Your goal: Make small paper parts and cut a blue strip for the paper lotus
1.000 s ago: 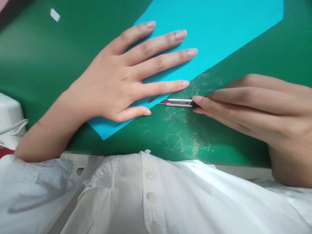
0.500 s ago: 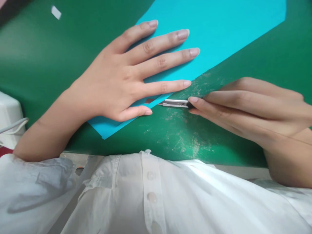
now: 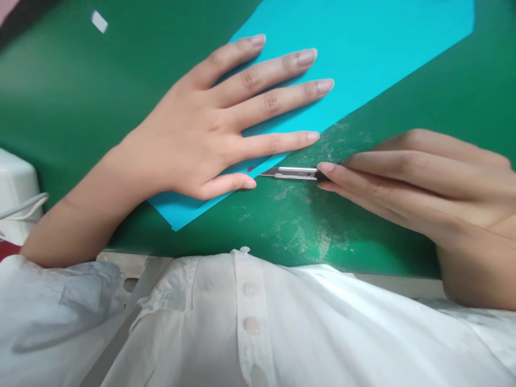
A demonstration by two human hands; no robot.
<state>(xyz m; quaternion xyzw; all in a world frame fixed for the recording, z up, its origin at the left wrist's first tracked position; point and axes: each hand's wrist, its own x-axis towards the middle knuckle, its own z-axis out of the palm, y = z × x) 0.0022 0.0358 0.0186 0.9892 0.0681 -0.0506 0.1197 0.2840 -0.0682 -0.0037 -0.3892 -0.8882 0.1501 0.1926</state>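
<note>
My left hand lies flat with fingers spread on a turquoise sheet of paper, pressing it onto the green cutting mat. My right hand is closed around a small utility knife, fingers pressed together along its handle. The metal blade end points left and meets the paper's lower edge just beside my left thumb tip. Most of the knife's handle is hidden under my right fingers.
The mat shows pale scratch marks near its front edge. A small white scrap lies at the far left. A white object with a cable sits at the left edge. My white shirt fills the foreground.
The knife and my right hand slid a little left, then shifted slightly back right; the blade tip stays by my left thumb. My left hand has stayed flat on the paper.
</note>
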